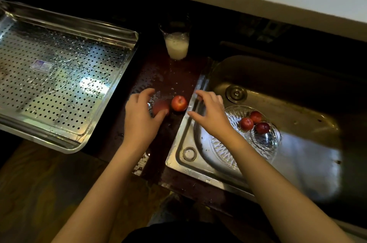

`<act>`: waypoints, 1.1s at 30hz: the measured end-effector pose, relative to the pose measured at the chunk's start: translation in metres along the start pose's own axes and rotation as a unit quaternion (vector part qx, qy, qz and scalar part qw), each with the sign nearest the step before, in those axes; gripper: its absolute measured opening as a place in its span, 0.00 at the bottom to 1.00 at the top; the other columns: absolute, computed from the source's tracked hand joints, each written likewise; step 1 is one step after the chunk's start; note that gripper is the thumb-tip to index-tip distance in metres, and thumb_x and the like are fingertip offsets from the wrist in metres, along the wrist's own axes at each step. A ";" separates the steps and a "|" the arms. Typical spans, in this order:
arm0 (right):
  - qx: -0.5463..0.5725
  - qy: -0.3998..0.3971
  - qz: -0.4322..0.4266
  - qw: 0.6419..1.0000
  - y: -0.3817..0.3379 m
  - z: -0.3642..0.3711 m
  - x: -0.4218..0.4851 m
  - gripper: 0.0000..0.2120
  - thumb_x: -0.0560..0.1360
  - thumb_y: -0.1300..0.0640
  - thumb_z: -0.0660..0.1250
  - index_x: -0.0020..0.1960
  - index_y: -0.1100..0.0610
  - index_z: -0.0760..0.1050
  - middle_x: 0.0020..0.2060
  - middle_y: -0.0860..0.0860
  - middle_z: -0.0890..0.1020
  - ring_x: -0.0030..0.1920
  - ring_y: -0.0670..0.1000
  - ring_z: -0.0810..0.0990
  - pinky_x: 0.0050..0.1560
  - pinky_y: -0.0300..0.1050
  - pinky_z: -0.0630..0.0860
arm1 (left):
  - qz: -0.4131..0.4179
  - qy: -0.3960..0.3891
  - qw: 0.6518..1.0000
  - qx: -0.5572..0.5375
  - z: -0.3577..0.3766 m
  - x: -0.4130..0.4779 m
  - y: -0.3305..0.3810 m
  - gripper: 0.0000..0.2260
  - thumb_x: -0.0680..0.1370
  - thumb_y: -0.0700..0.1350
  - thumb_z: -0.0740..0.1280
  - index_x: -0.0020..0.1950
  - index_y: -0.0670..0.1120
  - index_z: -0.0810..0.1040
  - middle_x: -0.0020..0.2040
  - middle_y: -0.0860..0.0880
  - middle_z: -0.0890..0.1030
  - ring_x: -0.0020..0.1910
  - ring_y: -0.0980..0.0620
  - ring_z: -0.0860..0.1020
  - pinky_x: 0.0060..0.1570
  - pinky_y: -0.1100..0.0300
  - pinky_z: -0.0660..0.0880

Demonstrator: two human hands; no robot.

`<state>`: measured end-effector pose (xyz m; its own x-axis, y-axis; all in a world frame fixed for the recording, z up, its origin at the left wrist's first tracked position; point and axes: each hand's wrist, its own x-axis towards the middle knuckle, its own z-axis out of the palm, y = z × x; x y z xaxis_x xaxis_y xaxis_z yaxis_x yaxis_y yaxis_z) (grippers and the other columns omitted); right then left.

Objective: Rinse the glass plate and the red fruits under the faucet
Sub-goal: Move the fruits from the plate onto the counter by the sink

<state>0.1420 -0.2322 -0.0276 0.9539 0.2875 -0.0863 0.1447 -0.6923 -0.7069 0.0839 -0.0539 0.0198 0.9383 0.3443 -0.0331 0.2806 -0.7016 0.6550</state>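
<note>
A clear glass plate (264, 141) lies in the steel sink (309, 123) with three red fruits (255, 122) on it. Two more red fruits sit on the dark wet counter left of the sink. My left hand (139, 115) curls its fingers and thumb round the blurred left fruit (160, 107). The other fruit (179, 103) rests free beside it. My right hand (208, 111) hovers over the sink's left rim with fingers spread, close to that free fruit and holding nothing. No faucet is in view.
A perforated steel tray (59, 76), wet with drops, sits on the left. A glass of milky liquid (176, 44) stands at the back of the counter. The sink drain (236, 93) is at the back left of the basin.
</note>
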 end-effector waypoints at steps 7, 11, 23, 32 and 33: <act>0.019 0.074 0.185 0.980 0.101 -0.041 -0.059 0.22 0.71 0.57 0.71 0.63 0.57 0.71 0.58 0.56 0.75 0.59 0.57 0.72 0.59 0.54 0.71 | 0.012 -0.178 0.963 -0.203 0.063 -0.021 0.075 0.16 0.70 0.41 0.72 0.55 0.51 0.75 0.49 0.50 0.76 0.43 0.55 0.74 0.43 0.66 0.72; -0.005 0.085 0.256 0.963 0.154 -0.056 -0.073 0.20 0.70 0.56 0.73 0.59 0.60 0.74 0.55 0.58 0.78 0.57 0.56 0.74 0.57 0.45 0.69 | 0.016 -0.291 0.952 -0.097 0.145 -0.015 0.096 0.21 0.71 0.43 0.71 0.63 0.47 0.72 0.59 0.45 0.75 0.52 0.49 0.75 0.51 0.62 0.72; -0.063 0.073 0.318 0.943 0.237 -0.041 -0.051 0.29 0.70 0.57 0.73 0.67 0.60 0.66 0.63 0.60 0.70 0.65 0.60 0.68 0.65 0.53 0.67 | 0.004 -0.344 0.938 0.045 0.303 0.000 0.078 0.34 0.67 0.43 0.75 0.69 0.47 0.64 0.64 0.40 0.70 0.64 0.41 0.69 0.64 0.51 0.67; -0.041 0.092 0.301 0.948 0.247 -0.036 -0.046 0.24 0.69 0.57 0.72 0.63 0.58 0.69 0.60 0.57 0.72 0.61 0.58 0.71 0.62 0.51 0.69 | -0.015 -0.293 0.956 -0.023 0.322 0.000 0.075 0.25 0.68 0.41 0.74 0.62 0.47 0.70 0.61 0.45 0.69 0.59 0.45 0.72 0.62 0.54 0.69; -0.031 0.092 0.295 0.950 0.245 -0.039 -0.048 0.24 0.69 0.58 0.72 0.63 0.58 0.70 0.59 0.57 0.72 0.60 0.58 0.72 0.62 0.50 0.70 | -0.018 -0.294 0.955 -0.029 0.319 0.000 0.075 0.25 0.67 0.41 0.74 0.62 0.47 0.70 0.61 0.45 0.69 0.59 0.45 0.72 0.63 0.54 0.69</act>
<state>0.1420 -0.4411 -0.1690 0.9025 -0.2802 -0.3272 -0.4208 -0.7361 -0.5302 0.1696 -0.3060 -0.1720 0.8844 -0.0531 -0.4636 0.3197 -0.6548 0.6849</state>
